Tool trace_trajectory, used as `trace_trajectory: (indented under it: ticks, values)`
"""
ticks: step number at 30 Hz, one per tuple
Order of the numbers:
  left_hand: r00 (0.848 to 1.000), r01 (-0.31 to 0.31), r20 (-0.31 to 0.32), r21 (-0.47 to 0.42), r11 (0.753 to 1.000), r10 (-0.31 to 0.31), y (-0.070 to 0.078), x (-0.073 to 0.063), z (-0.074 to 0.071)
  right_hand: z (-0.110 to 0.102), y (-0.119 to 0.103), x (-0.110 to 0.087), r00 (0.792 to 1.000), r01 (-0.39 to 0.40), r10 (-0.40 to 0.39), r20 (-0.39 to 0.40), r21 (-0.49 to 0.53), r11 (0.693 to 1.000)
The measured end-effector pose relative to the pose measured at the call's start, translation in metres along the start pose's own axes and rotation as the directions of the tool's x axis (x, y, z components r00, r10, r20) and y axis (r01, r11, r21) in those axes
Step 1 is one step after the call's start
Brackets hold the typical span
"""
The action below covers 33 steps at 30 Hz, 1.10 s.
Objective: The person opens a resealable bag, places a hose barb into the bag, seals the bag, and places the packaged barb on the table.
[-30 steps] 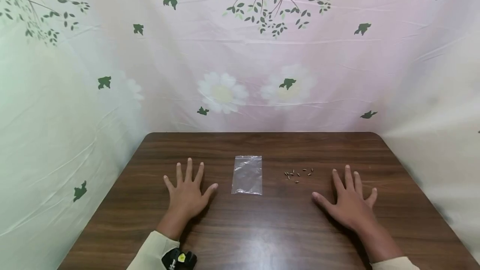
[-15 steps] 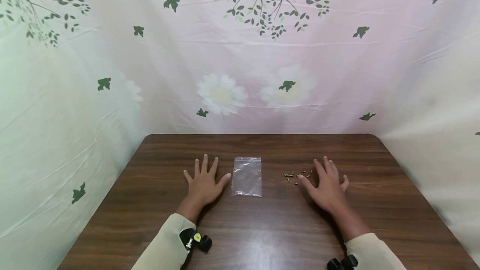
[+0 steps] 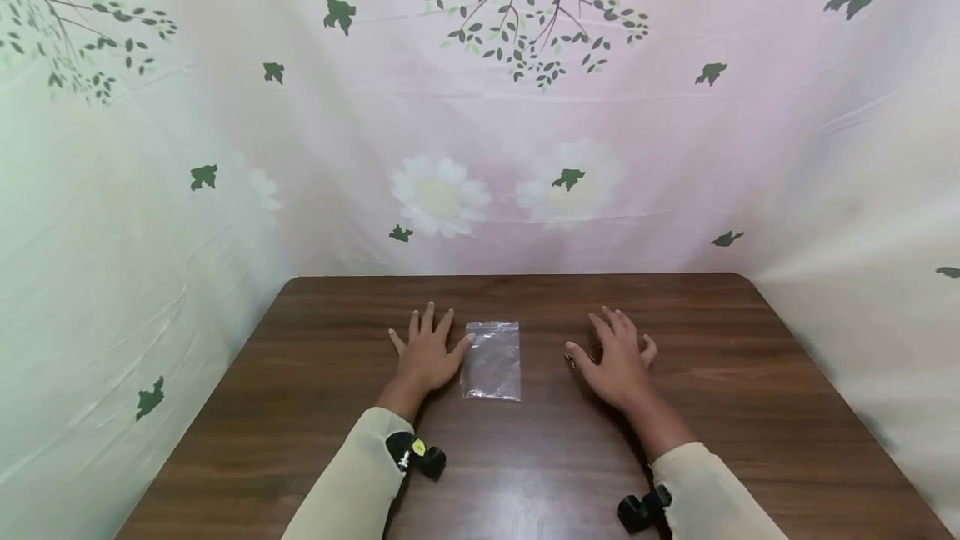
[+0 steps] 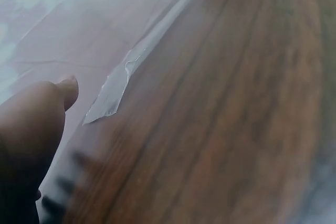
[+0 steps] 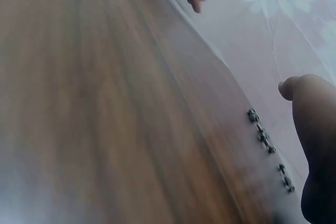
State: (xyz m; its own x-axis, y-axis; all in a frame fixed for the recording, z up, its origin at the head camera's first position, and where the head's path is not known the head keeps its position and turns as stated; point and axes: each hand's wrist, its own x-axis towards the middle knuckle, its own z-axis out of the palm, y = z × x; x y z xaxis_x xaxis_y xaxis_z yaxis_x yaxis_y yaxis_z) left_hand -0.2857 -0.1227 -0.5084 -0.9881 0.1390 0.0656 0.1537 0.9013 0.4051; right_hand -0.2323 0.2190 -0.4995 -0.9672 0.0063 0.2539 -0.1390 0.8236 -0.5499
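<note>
A clear plastic zip bag (image 3: 491,365) lies flat in the middle of the table, its zip end away from me. My left hand (image 3: 426,358) is just left of it, fingers spread, the thumb tip right at the bag's upper left edge. In the left wrist view the bag (image 4: 113,90) shows beyond the thumb (image 4: 39,108). My right hand (image 3: 618,363) spreads over the small metal pieces (image 3: 570,361), hiding most of them. Several dark metal pieces (image 5: 262,135) show beside the right thumb (image 5: 312,124) in the right wrist view. Neither hand holds anything.
The brown wood-grain table (image 3: 525,473) has rounded far corners. A pale cloth (image 3: 480,123) printed with leaves, birds and flowers hangs behind it and along both sides. Each sleeve carries a black wrist camera, one on the left (image 3: 420,454) and one on the right (image 3: 643,509).
Both hands have moved inward across the table. The left has come up beside the bag, and the right has moved left over the metal pieces. The bag lies where it was.
</note>
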Motion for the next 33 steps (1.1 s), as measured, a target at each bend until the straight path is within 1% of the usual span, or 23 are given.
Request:
trace_trajectory:
  ticks: [3, 8, 15, 18, 23, 30, 33]
  values:
    - [1.000, -0.004, 0.016, -0.005, 1.000, 0.004, 0.002, 0.001, 0.004, 0.007, -0.005, 0.003, 1.000, 0.023, -0.023, 0.000, 0.014, 1.000]
    - [0.999, -0.028, 0.028, -0.023, 0.999, 0.029, 0.012, 0.009, 0.004, 0.013, -0.014, 0.012, 0.998, 0.061, -0.061, -0.011, 0.021, 0.998]
    - [0.999, -0.012, 0.037, -0.017, 1.000, 0.013, 0.014, 0.013, 0.002, 0.027, -0.032, 0.029, 0.993, 0.117, -0.117, -0.002, 0.008, 0.993]
    - [0.999, -0.027, 0.028, -0.053, 0.998, 0.029, 0.013, 0.014, 0.000, 0.034, -0.041, 0.036, 0.991, 0.129, -0.129, 0.024, 0.003, 0.992]
    - [0.998, -0.054, 0.008, -0.083, 0.995, 0.055, 0.012, 0.017, -0.002, 0.043, -0.054, 0.045, 0.985, 0.148, -0.148, 0.089, 0.004, 0.989]
    - [0.998, -0.061, 0.030, -0.042, 0.997, 0.062, 0.012, 0.018, 0.001, 0.051, -0.059, 0.052, 0.978, 0.160, -0.152, 0.143, -0.044, 0.986]
    - [0.997, -0.071, 0.021, -0.041, 0.997, 0.072, 0.012, 0.018, 0.003, 0.054, -0.060, 0.053, 0.974, 0.173, -0.162, 0.156, -0.061, 0.983]
